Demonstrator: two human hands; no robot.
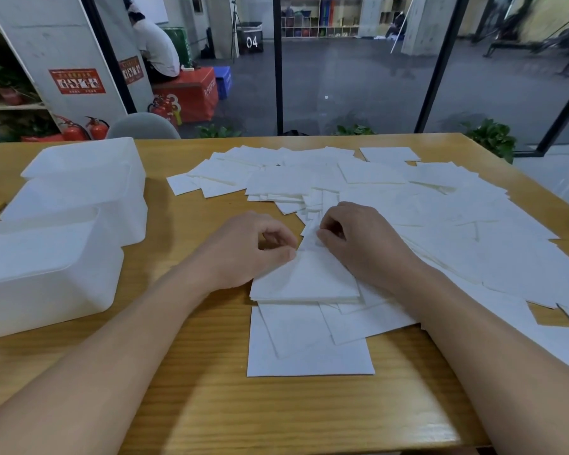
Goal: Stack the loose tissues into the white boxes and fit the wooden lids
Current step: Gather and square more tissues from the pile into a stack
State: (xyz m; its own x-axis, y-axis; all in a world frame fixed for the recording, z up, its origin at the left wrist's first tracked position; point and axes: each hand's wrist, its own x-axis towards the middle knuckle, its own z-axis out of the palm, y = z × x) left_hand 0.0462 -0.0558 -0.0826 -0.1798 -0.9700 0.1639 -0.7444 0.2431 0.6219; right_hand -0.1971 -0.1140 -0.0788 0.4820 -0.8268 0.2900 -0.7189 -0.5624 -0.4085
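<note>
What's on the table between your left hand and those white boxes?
Nothing: in the head view, only bare wooden table shows between the left hand and the nearest white box. The loose tissues lie on the hand's other side.

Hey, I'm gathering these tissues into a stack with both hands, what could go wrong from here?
1. The small stack is pinched only at its far edge by the left hand and right hand, so it might fan out when lifted.
2. It lies on other loose tissues, which could drag along or slide toward the table edge.
3. The white boxes sit off to the left, so sheets may slip during the carry.
</note>
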